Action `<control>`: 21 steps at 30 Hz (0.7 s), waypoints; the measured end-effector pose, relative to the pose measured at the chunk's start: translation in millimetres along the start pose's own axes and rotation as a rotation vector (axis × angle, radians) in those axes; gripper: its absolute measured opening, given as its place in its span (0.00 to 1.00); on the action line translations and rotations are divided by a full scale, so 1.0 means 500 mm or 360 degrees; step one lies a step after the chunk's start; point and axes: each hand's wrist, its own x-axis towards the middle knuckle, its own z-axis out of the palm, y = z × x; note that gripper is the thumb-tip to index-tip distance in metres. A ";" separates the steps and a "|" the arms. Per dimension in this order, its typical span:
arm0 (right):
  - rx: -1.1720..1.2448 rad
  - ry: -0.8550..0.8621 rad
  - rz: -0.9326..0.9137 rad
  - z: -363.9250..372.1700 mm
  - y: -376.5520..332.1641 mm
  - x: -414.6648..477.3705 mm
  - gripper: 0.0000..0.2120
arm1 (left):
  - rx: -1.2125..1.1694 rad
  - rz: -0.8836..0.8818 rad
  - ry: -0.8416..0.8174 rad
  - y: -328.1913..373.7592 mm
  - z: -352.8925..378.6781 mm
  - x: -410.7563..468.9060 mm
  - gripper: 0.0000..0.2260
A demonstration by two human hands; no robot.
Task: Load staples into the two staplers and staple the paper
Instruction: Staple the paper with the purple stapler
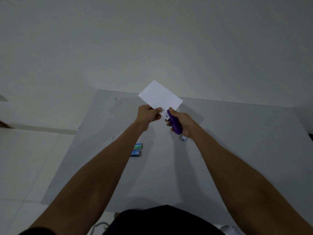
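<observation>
Paper (160,97), a white sheet, is held up over the grey worktop (237,150), pinched at its near edge between the thumb and fingers of the left hand (148,115). The right hand (183,122) is wrapped round a purple stapler (175,123), thumb on top, and the stapler's nose meets the sheet's near corner just beside the left thumb. Whether the corner sits fully inside the stapler's mouth cannot be told from this angle.

Two small staple boxes, a green box (138,146) and a blue box (135,153), lie close together on the worktop below the left forearm. A pale object (184,137) shows just under the right wrist, mostly hidden. It may be the second stapler, but that cannot be confirmed.

The step in hand looks like the stapling itself, which suggests the purple stapler is already loaded. The next move calls for the corner to be seated deep in the mouth, then one firm squeeze of the right hand with the left holding the sheet steady. With nothing beneath to press against, the hand alone must supply the force.
</observation>
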 end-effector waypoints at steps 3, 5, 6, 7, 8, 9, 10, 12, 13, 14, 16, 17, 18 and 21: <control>0.0010 0.0016 0.0003 0.000 -0.001 -0.002 0.24 | 0.0017 -0.0005 0.0002 -0.002 0.004 0.002 0.06; 0.0017 0.0017 0.0006 0.000 -0.001 -0.003 0.23 | 0.0026 -0.0008 0.0005 -0.003 0.005 0.003 0.06; 0.0017 0.0025 0.0001 0.001 -0.001 -0.002 0.23 | 0.0026 -0.0009 0.0006 -0.004 0.006 0.004 0.06; 0.0008 0.0047 -0.0013 0.002 -0.001 -0.001 0.22 | 0.0021 -0.0010 0.0004 -0.005 0.007 0.005 0.06; -0.0007 0.0078 -0.0043 0.002 -0.001 0.001 0.22 | 0.0018 -0.0009 -0.0001 -0.005 0.007 0.005 0.05; -0.0022 0.0107 -0.0081 0.003 -0.002 0.002 0.20 | 0.0014 -0.0007 -0.0008 -0.004 0.007 0.006 0.04; -0.0034 0.0123 -0.0122 0.004 -0.005 0.002 0.17 | 0.0013 -0.0005 -0.0016 -0.005 0.008 0.007 0.03; -0.0052 0.0127 -0.0171 0.007 -0.013 0.001 0.12 | 0.0002 -0.0006 -0.0009 -0.006 0.008 0.009 0.02; -0.0058 0.0133 -0.0178 0.008 -0.015 0.001 0.11 | -0.0006 -0.0006 0.0001 -0.007 0.007 0.012 0.03; -0.0061 0.0138 -0.0173 0.009 -0.016 0.003 0.11 | -0.0018 -0.0006 0.0011 -0.007 0.007 0.014 0.03; -0.0029 0.0126 -0.0120 0.009 -0.011 0.005 0.15 | -0.0030 -0.0011 0.0021 -0.007 0.006 0.017 0.02; 0.0008 0.0109 -0.0082 0.009 -0.006 0.006 0.16 | -0.0027 -0.0011 0.0025 -0.007 0.006 0.018 0.01; 0.0055 0.0100 -0.0049 0.010 -0.001 0.007 0.16 | -0.0024 -0.0009 0.0027 -0.007 0.005 0.019 0.02; 0.0229 0.0168 0.0034 0.009 0.007 0.012 0.19 | -0.0061 -0.0019 0.0025 -0.011 0.003 0.020 0.02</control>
